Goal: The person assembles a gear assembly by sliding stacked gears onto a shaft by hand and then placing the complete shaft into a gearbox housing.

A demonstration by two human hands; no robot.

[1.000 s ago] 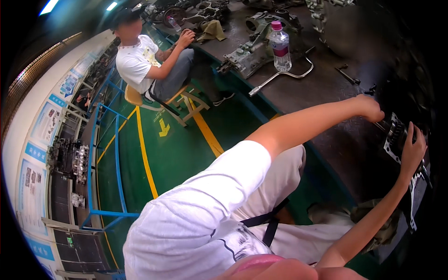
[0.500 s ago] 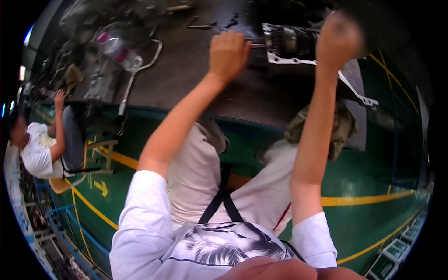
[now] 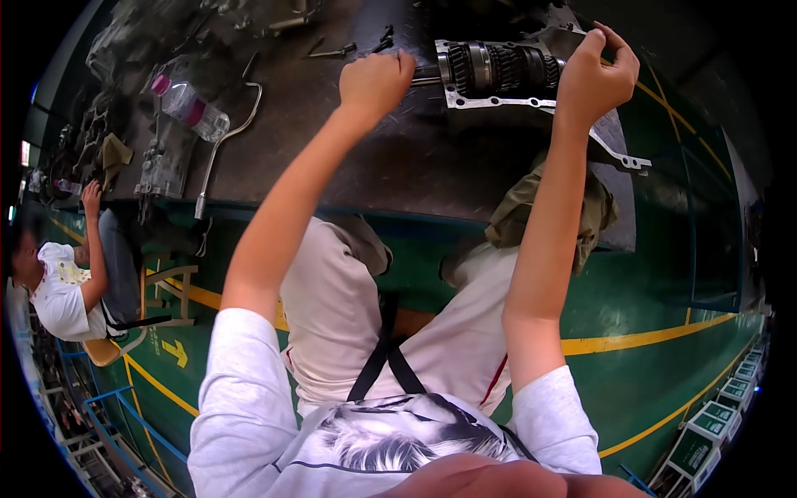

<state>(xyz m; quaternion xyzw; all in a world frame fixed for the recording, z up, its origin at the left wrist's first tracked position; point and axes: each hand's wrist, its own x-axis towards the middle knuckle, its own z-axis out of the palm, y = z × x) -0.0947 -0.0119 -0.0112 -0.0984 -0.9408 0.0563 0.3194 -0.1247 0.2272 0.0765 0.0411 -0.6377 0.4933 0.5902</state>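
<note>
A shaft with several dark toothed gears (image 3: 502, 70) lies in an open pale metal housing (image 3: 490, 103) on the bench, near its far right side. My left hand (image 3: 374, 85) is closed round the bare shaft end that sticks out left of the housing. At the housing's right end is my right hand (image 3: 596, 81), its fingers curled and thumb and finger tips brought together. What they pinch, if anything, is hidden. That hand and wrist cover the right end of the gear shaft.
The dark bench (image 3: 290, 158) carries a clear bottle with a pink cap (image 3: 191, 109), a bent metal bar wrench (image 3: 232, 133), bolts (image 3: 336, 51) and metal castings (image 3: 162, 170). A khaki cloth (image 3: 548, 212) hangs by the bench edge. Another person (image 3: 66, 282) sits at the left.
My view has shifted, so the housing and gears show more fully. My right hand, blurred before, has settled at the housing's right end. My left hand stays on the shaft end.
</note>
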